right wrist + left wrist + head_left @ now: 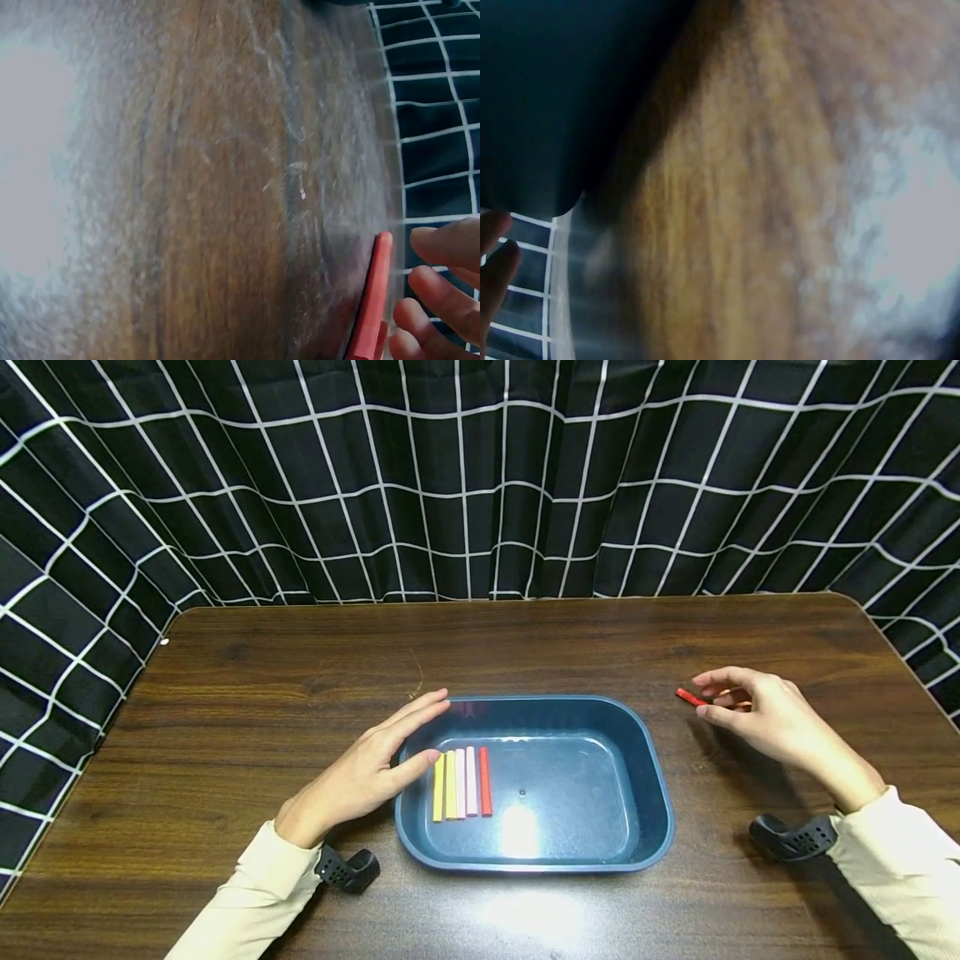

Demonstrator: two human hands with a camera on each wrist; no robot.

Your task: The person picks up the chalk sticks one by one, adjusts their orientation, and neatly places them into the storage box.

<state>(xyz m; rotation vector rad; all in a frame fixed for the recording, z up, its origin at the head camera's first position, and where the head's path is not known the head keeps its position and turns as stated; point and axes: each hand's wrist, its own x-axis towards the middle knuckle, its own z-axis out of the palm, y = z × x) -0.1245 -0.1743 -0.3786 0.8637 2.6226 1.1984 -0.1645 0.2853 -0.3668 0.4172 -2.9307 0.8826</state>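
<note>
My left hand (pixel 367 781) lies over the left rim of a blue plastic tray (pixel 651 735), fingers outstretched and thumb above the inside. Lined up on the tray floor, at its left, are two yellow chalk sticks (pixel 438 793), two pale pink ones (pixel 471 785) and one red one (pixel 485 783). Right of the tray, my right hand (pixel 765 714) pinches another red chalk stick (pixel 686 695) near its right end. In the right wrist view, that stick (pixel 373 296) stands beside the bent fingers (pixel 442 300); the thumb is hidden there. The left wrist view shows the tray's dark side (pixel 547 97) and blurred fingertips.
The brown wooden table (pixel 247 710) has a bright glare in front of the tray. Behind it hangs a black curtain (pixel 480 485) with a white grid, which also runs along both sides. A small white speck (pixel 164 642) lies at the table's far left edge.
</note>
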